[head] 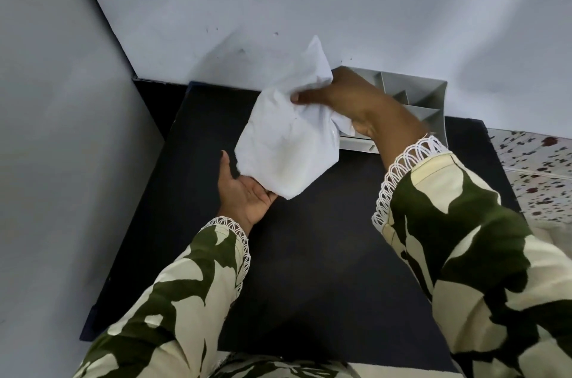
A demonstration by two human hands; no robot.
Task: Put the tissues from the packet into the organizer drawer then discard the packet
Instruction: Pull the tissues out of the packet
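A crumpled white tissue (284,133) hangs above the black table (325,238), in the upper middle of the view. My right hand (346,99) is shut on the upper right part of it. Palm up beneath its lower left corner, my left hand (244,191) touches that corner with the fingers apart. The grey organizer (414,95), with open compartments, stands at the table's back right against the wall, partly hidden behind my right hand. I see no packet.
Pale walls close off the back and the left side. A speckled white floor (535,173) shows past the table's right edge. Both sleeves are green and cream with white lace cuffs.
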